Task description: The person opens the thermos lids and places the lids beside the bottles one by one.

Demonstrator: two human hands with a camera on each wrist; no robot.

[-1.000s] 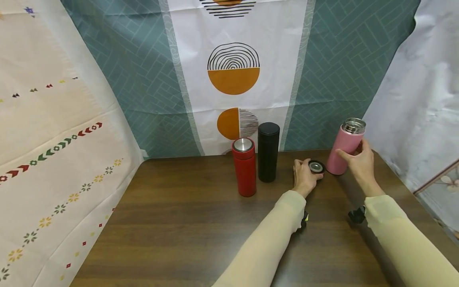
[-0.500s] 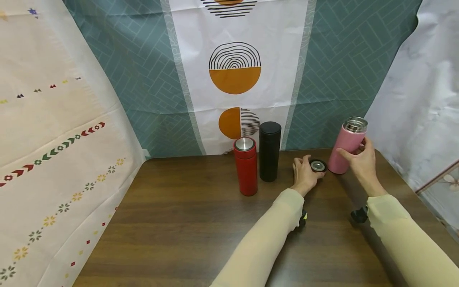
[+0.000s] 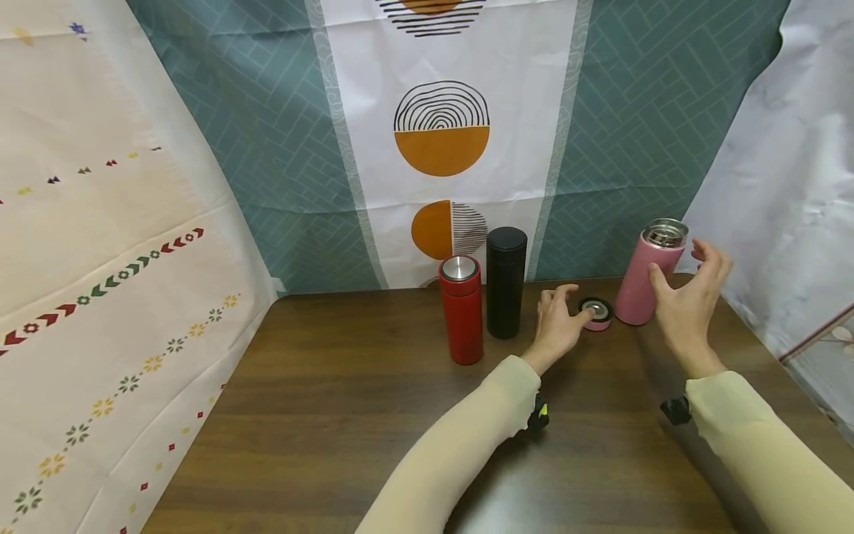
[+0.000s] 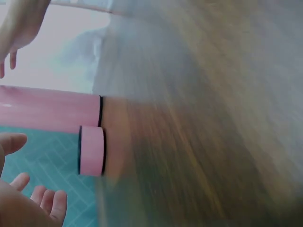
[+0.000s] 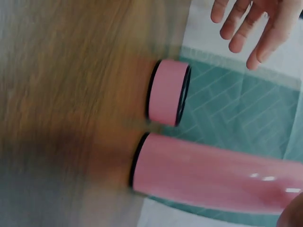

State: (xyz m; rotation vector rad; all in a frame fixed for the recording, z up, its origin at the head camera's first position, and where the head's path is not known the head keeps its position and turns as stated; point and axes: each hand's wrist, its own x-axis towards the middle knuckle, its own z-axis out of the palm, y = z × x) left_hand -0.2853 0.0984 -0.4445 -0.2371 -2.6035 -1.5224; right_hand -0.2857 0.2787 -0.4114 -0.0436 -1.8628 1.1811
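A pink thermos bottle stands uncapped on the table at the right, its steel mouth showing. Beside its base the pink screw lid lies inner side up. My left hand is just left of the lid, fingers spread; the left wrist view shows a gap between those fingers and the lid. My right hand hovers at the bottle's right side with fingers apart. Its thumb overlaps the bottle in the head view, and whether it touches cannot be told. In the right wrist view only a fingertip appears near the bottle.
A red thermos with a steel-topped cap and a black thermos stand left of my left hand. Patterned cloth hangs behind the wooden table, with more cloth at both sides.
My left hand has let go of the lid and drawn back to the left. The right hand has loosened from the bottle and moved right. Bottle and lid stay on the table.
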